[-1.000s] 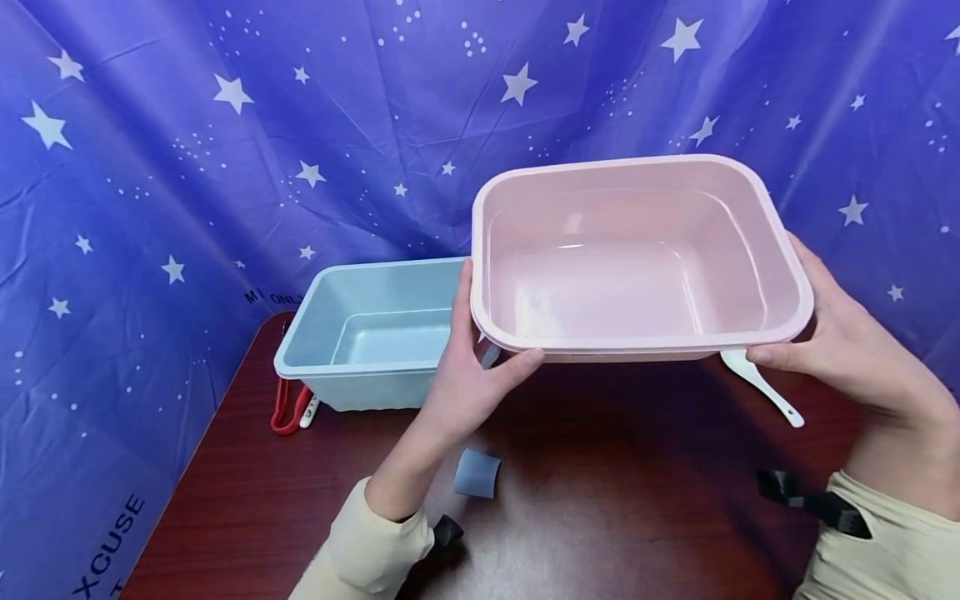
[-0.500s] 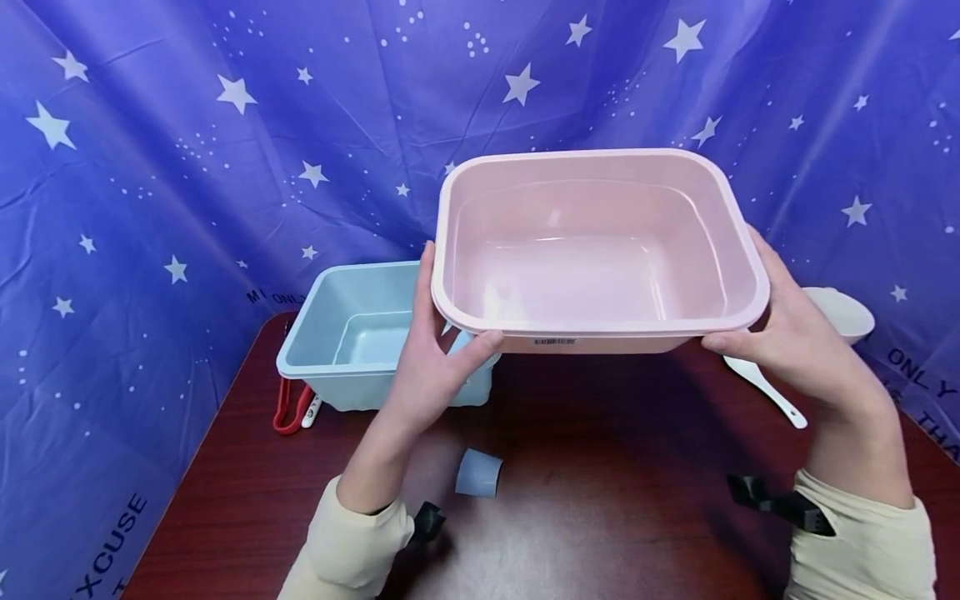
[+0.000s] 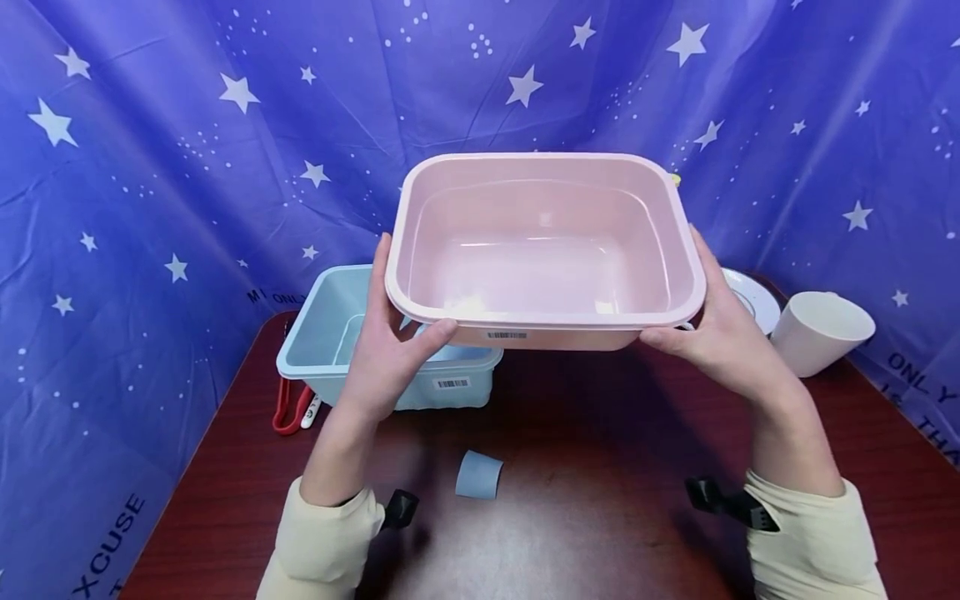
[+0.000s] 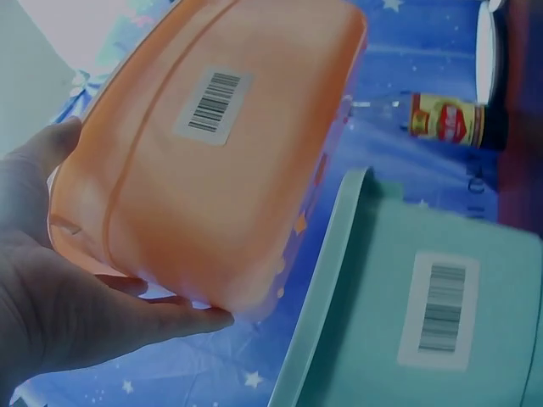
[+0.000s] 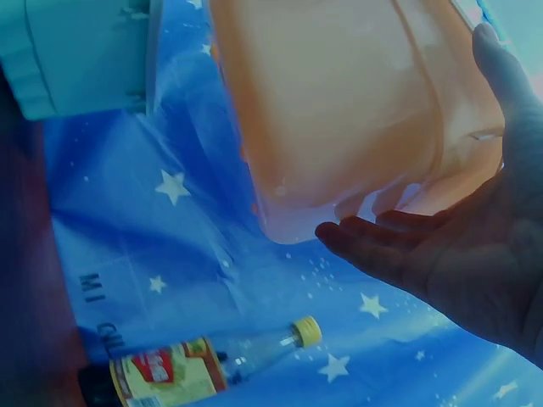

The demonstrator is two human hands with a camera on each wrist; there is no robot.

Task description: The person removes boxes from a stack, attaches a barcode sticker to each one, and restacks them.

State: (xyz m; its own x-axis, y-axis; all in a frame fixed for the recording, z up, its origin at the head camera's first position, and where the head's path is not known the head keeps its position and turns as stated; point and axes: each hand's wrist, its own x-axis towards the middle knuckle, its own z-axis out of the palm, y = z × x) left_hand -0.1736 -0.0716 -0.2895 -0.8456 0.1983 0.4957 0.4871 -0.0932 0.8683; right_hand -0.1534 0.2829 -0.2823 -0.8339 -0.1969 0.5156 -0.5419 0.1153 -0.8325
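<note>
A pink plastic basin (image 3: 534, 275) hangs above the table, tilted so its inside faces me. My left hand (image 3: 378, 350) grips its left end, the thumb lying at the front rim. At the opposite end my right hand (image 3: 720, 333) holds it the same way. The left wrist view shows a barcode label (image 4: 214, 106) on the basin's side. Below and to the left, a light blue basin (image 3: 393, 398) stands on the table, partly hidden by the pink one and my left hand. A small blue-grey piece (image 3: 478, 475) lies on the table between my forearms.
A white cup (image 3: 813, 337) and a white plate (image 3: 757, 304) are at the right. Behind the pink basin stands a labelled bottle (image 5: 174, 373) with a yellow cap. Red looped handles (image 3: 287, 412) and a white stick (image 3: 311, 412) show beside the blue basin. A starry curtain (image 3: 225, 167) hangs behind.
Both hands have carried the pink basin left, over part of the blue basin. The cup and plate at the right have come into view, while the white spoon is now hidden.
</note>
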